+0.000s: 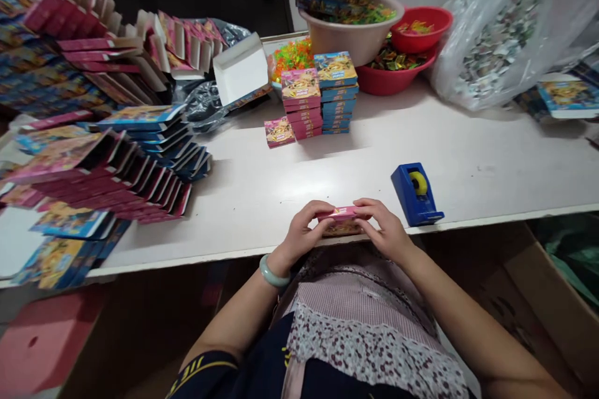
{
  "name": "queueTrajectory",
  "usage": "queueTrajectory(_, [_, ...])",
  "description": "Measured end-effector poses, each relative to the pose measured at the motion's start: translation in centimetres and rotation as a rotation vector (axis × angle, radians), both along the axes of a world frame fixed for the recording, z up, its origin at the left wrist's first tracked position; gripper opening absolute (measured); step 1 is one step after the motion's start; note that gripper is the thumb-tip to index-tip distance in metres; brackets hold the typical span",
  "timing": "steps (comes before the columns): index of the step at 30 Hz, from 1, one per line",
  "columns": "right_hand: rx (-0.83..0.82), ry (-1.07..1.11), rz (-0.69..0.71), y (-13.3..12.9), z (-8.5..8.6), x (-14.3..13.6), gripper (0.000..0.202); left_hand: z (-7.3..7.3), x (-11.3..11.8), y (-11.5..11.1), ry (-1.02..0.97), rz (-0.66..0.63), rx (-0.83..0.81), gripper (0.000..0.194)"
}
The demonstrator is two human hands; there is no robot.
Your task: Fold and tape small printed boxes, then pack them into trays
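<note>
Near the front edge of the white table, a small pink box point(344, 212) is held upright between both hands. My left hand point(306, 230) grips its left end, with a pale green bangle on the wrist. On the right end, the thumb and fingers of my right hand point(381, 227) are closed. A blue tape dispenser point(414, 196) with a yellow roll stands just right of my right hand. Beyond the hands, pink boxes point(301, 88) and blue boxes point(336, 70) are stacked side by side, with one pink box point(279, 131) at their left foot.
Stacked pink cartons point(107, 181) and blue cartons point(159, 131) fill the left side. At the back are a beige tub point(350, 31), red bowls point(393, 80) and a clear bag point(496, 43) of small packets. An open white box point(241, 72) lies back left.
</note>
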State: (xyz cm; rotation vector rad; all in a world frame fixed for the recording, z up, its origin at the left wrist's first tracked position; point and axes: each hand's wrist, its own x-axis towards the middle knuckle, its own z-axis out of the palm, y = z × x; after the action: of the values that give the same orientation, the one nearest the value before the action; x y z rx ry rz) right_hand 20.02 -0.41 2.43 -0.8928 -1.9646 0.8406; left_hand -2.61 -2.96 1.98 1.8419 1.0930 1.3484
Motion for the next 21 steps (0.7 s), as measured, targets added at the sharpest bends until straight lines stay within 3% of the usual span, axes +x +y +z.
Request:
queueTrajectory(3, [0.018,-0.094,-0.285,0.0,0.9,4.3,0.031,-0.3,1.2,0.7,-0.061,0.039,0.078,0.028])
queueTrajectory(5, [0.041,-0.258,-0.547,0.2,1.1,8.0,0.028,-0.6,2.0,1.2,-0.065,0.079,0.118,0.032])
queueTrajectory(7, [0.009,-0.462,-0.681,0.3,1.1,10.9,0.032,-0.9,2.5,1.6,-0.037,0.116,0.136,0.033])
queueTrajectory(10, [-0.081,-0.604,-0.690,0.4,0.5,12.8,0.042,-0.9,2.8,1.9,0.010,0.125,0.156,0.033])
queueTrajectory(16, [-0.252,-0.397,-0.641,0.6,-2.0,13.3,0.045,-0.8,2.7,1.3,0.052,0.129,0.150,0.032])
queueTrajectory(21, [-0.298,-0.373,-0.684,1.1,-3.2,13.7,0.046,-1.1,2.7,0.9,0.080,0.148,0.170,0.033])
